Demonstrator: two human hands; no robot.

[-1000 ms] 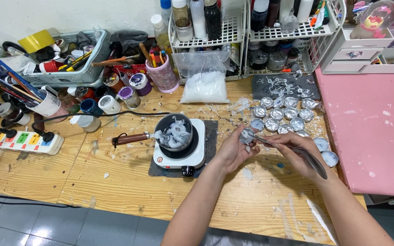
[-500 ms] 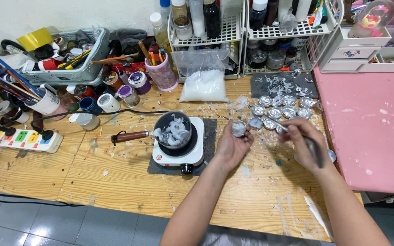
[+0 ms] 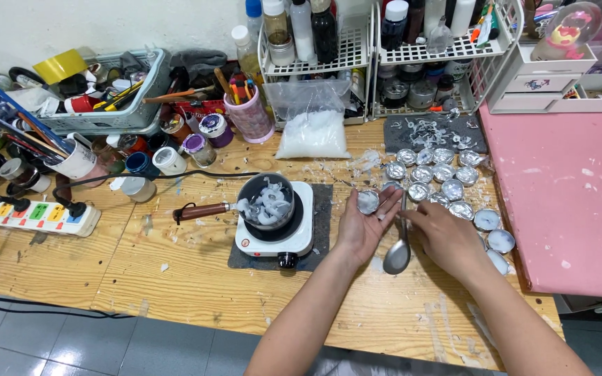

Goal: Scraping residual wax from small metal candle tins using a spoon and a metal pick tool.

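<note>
My left hand (image 3: 364,226) cups a small round foil tealight cup (image 3: 368,201) over the wooden table (image 3: 175,278), just right of a white electric hotplate (image 3: 294,240). On the hotplate sits a small dark pot (image 3: 266,203) with a wooden handle, filled with white wax pieces. My right hand (image 3: 444,237) grips a metal spoon (image 3: 398,254) by its handle, bowl pointing down toward me, close beside the left hand. Several more foil cups (image 3: 430,174) lie in a cluster behind both hands.
A clear bag of white wax flakes (image 3: 311,132) stands behind the hotplate. A pink mat (image 3: 573,202) covers the right side. White wire racks (image 3: 329,49) with bottles line the back. Jars, cups, a pink pen holder (image 3: 249,115), a grey basket and a power strip (image 3: 36,216) crowd the left.
The spoon has swung from lying out to the right to hanging bowl-down between my hands. The left hand stays cupped around the foil cup, shifted slightly toward the hotplate.
</note>
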